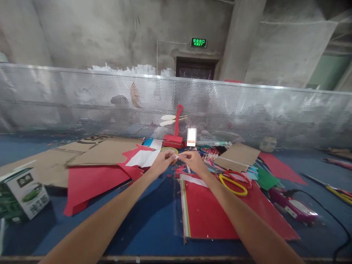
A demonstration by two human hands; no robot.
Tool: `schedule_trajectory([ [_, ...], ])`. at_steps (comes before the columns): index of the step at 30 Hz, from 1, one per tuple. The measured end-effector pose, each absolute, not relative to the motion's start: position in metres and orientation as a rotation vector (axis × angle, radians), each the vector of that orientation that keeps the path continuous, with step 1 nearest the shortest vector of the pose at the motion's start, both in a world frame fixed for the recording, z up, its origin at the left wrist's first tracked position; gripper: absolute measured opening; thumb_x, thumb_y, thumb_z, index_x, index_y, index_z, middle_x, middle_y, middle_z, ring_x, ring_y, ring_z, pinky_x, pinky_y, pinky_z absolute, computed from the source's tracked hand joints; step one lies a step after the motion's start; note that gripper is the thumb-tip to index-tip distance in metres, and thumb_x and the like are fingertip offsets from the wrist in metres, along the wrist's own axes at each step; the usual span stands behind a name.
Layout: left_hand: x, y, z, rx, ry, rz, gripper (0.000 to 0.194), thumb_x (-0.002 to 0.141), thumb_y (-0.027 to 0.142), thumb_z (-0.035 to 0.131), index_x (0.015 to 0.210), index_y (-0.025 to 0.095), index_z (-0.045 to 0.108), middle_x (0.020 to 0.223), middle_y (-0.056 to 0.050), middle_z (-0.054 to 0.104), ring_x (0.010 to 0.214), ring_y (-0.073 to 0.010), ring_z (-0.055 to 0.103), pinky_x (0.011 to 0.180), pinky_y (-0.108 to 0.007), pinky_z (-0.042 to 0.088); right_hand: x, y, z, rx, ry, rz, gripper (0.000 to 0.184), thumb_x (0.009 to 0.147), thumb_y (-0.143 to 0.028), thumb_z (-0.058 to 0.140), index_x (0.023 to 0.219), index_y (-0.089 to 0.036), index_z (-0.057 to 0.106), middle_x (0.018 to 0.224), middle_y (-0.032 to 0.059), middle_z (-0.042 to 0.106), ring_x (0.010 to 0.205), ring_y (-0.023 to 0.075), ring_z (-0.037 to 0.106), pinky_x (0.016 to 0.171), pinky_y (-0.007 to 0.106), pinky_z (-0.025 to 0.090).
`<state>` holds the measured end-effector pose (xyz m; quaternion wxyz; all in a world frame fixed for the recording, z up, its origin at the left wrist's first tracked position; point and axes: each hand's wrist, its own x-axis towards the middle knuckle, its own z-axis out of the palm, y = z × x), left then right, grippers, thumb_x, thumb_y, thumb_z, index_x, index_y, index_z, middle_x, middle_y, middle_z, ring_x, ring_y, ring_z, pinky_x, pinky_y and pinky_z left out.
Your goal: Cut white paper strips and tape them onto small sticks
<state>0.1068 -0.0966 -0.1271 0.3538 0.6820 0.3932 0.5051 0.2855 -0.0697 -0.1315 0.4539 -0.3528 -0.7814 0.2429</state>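
Pale scrap (176, 157), too small to make out clearly, sits between the hands above the blue tabletop (148, 227). The left hand (163, 160) and right hand (192, 160) each pinch it with the fingertips. Scissors (221, 178) rest on the red paper stack (214, 212) near the right forearm.

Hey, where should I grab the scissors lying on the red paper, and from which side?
Probably by the yellow loop, with the right hand coming from the near right: the scissors lie on the red paper with their handles that way, while the blades point away to the left.
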Motion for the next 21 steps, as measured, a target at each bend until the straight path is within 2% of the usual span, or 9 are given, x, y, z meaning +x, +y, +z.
schedule_trajectory([
  [4,0.1078,-0.0967,-0.126,1.758,1.041,1.344,0.029,0.08,0.043,0.06,0.079,0.014,0.061,0.068,-0.001,0.06,0.065,-0.0136,0.057,0.064,-0.026,0.046,0.2853,-0.0665,-0.1334,-0.784,-1.849,0.761,0.031,0.08,-0.04,0.064,0.094,-0.015,0.075,0.08,0.0062,0.073,0.068,0.0194,0.064,0.063,0.027,0.048],
  [7,0.1075,-0.0958,-0.1265,1.761,1.057,1.345,0.029,0.079,0.043,0.06,0.079,0.014,0.061,0.067,-0.001,0.06,0.064,-0.0135,0.056,0.063,-0.026,0.046,0.2852,-0.0659,-0.1332,-0.754,-1.829,0.781,0.03,0.079,-0.039,0.064,0.093,-0.014,0.075,0.082,0.007,0.074,0.075,0.0204,0.066,0.069,0.029,0.049],
  [9,0.1074,-0.0952,-0.1272,1.766,1.059,1.342,0.028,0.079,0.042,0.06,0.079,0.014,0.061,0.067,-0.001,0.06,0.062,-0.0131,0.056,0.062,-0.025,0.046,0.2854,-0.0659,-0.1327,-0.767,-1.836,0.765,0.03,0.079,-0.038,0.064,0.092,-0.014,0.075,0.08,0.0071,0.073,0.073,0.0195,0.065,0.067,0.028,0.049],
  [15,0.1088,-0.0951,-0.1281,1.807,1.052,1.319,0.028,0.079,0.042,0.061,0.079,0.014,0.06,0.064,-0.001,0.06,0.06,-0.0136,0.057,0.06,-0.026,0.046,0.2866,-0.0671,-0.1324,-0.864,-1.888,0.598,0.027,0.081,-0.039,0.062,0.086,-0.015,0.073,0.073,0.0045,0.07,0.062,0.0156,0.059,0.058,0.024,0.042],
  [21,0.1104,-0.0946,-0.1291,1.807,1.072,1.332,0.025,0.079,0.039,0.06,0.081,0.014,0.061,0.064,-0.001,0.061,0.059,-0.0136,0.058,0.06,-0.026,0.047,0.2866,-0.0702,-0.1298,-0.949,-1.982,0.316,0.016,0.085,-0.031,0.059,0.082,-0.018,0.069,0.071,0.0018,0.067,0.062,0.015,0.057,0.061,0.024,0.039],
])
